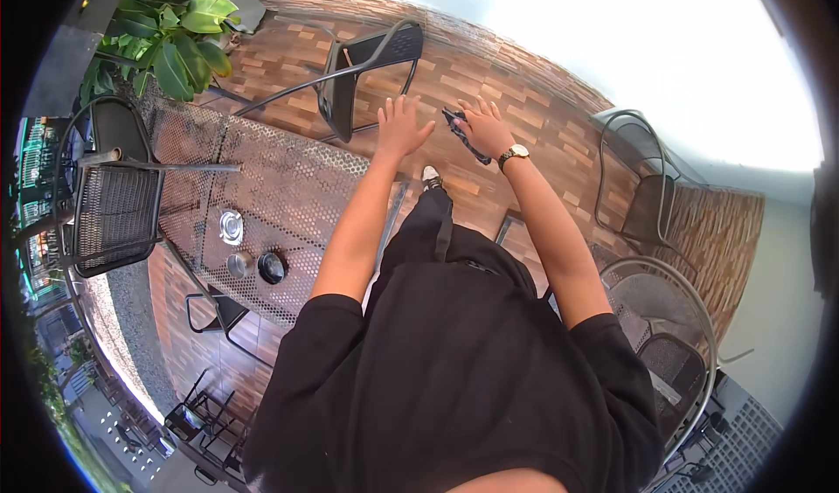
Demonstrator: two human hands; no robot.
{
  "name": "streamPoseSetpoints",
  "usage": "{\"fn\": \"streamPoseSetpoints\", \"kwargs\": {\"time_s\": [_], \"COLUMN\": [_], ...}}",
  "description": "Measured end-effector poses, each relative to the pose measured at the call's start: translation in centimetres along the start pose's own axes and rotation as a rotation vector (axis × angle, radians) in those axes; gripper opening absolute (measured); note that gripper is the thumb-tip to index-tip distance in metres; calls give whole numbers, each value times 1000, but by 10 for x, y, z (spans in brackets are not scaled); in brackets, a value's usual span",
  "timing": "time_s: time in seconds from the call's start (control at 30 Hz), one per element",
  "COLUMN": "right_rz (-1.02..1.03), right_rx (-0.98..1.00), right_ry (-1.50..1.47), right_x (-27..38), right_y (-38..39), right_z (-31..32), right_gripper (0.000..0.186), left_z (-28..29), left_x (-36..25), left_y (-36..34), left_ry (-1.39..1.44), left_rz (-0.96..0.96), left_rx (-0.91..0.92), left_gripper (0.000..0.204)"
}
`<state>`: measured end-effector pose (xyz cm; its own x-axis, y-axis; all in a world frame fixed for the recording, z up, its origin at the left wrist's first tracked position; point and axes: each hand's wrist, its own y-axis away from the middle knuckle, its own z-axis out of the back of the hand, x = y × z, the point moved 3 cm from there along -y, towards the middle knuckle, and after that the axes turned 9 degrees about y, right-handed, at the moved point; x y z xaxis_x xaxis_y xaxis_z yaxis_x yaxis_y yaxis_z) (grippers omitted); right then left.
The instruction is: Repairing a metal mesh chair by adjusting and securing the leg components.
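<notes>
My left hand (pixel 403 129) reaches forward past the table's edge, its fingers spread and nothing in it. To its right, my right hand (pixel 486 129) holds a slim dark thing with a patterned surface (pixel 466 136), which looks like a phone seen nearly edge-on. The thumb lies against it while the other fingers stretch forward. A watch with a dark strap (pixel 516 153) is on my right wrist. Both hands are held above the wood-patterned floor (pixel 463 183), and my shoe (pixel 431 177) shows below, between my forearms.
On my left stands a perforated metal table (pixel 306 165) bearing a clear ashtray (pixel 231 226), a metal cup (pixel 239 265) and a black round dish (pixel 273 267). Dark metal chairs stand ahead (pixel 343 91), at left (pixel 118 196) and at right (pixel 648 204). A leafy plant (pixel 179 47) grows far left.
</notes>
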<state>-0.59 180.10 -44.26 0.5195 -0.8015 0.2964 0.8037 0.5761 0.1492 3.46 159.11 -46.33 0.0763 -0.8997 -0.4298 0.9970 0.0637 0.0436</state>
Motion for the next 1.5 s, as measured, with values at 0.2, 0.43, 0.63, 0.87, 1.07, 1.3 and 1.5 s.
{"fn": "streamPoseSetpoints", "kwargs": {"time_s": [0.2,0.43,0.63,0.87,1.07,1.3,1.5], "right_rz": [-47,19,142,323,525,730,929], "right_rx": [30,144,156,138,192,317,288], "right_ry": [-3,5,-28,-42,-46,42,45], "right_x": [-39,-74,-107,-166,-169,-112,-3], "right_y": [-112,-209,-302,-413,-481,-509,-510], "right_z": [36,51,74,115,141,130,101], "right_gripper": [50,52,52,52,53,57,52], "left_z": [23,39,39,56,71,69,90], "left_x": [20,43,50,15,1,19,76], "left_y": [-112,-193,-259,-357,-389,-343,-264], "left_ry": [-4,0,6,8,88,119,157], "left_rz": [0,138,325,441,621,863,996], "left_rx": [-15,8,88,-30,-189,-277,-483], "left_gripper": [77,78,79,78,77,76,77]}}
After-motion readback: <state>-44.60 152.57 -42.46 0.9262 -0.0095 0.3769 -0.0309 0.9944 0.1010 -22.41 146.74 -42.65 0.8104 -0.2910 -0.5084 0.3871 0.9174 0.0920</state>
